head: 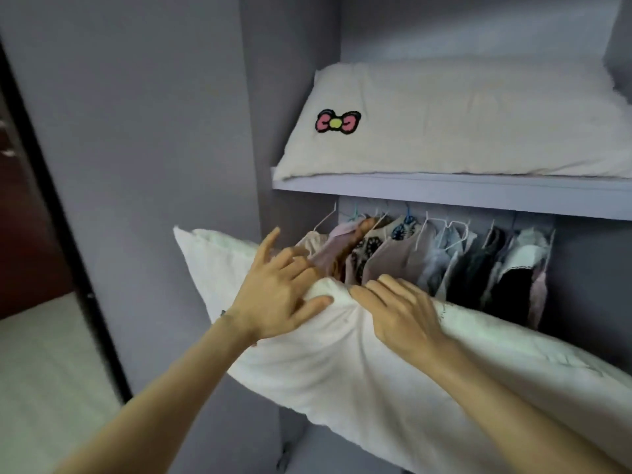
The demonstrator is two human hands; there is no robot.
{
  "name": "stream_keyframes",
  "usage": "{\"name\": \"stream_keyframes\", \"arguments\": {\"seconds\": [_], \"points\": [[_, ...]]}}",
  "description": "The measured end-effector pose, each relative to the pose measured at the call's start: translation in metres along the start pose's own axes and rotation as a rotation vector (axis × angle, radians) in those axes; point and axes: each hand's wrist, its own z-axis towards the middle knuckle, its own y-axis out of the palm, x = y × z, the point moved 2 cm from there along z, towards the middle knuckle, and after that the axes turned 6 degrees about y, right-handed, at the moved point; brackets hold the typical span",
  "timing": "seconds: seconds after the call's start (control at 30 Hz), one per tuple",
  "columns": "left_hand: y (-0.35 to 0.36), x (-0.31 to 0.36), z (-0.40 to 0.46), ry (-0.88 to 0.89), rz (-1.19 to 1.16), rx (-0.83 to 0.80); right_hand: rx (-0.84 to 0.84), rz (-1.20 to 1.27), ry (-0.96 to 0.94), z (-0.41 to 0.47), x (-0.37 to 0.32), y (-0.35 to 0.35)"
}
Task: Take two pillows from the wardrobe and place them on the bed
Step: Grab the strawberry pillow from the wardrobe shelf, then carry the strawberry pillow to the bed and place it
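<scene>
Head view: first white pillow [359,364] out of wardrobe [171,131], both hands pinching its top edge, left hand [273,295], right hand [400,313]; bow pillow [444,124] on shelf [444,193]; next likely carry to bed.

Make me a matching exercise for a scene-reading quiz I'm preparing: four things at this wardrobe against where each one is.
Things:
1. bow pillow
2. plain white pillow
3. hanging clothes
4. left hand

Places:
A. under the shelf, on hangers
B. on the plain pillow's upper edge
C. on the shelf
D. under both hands, in front of the clothes

Pairs: 1-C, 2-D, 3-A, 4-B
</scene>
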Motion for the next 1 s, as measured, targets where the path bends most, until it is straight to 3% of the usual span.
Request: {"name": "stream_keyframes", "arguments": {"seconds": [0.13,0.37,0.6,1.0], "points": [[-0.011,0.025,-0.042,-0.105,0.125,0.066,-0.044,0.117,-0.041,-0.005,-0.021,0.000],[-0.027,0.054,-0.160,-0.398,0.149,-0.123,-0.173,0.420,-0.078,-0.050,-0.118,0.033],[-0.072,0.069,-0.327,-0.729,0.242,-0.321,-0.401,0.759,-0.149,-0.096,-0.287,0.062],[-0.195,0.012,-0.537,-1.288,0.616,-0.452,-0.590,1.142,-0.331,-0.045,-0.567,0.080]]}}
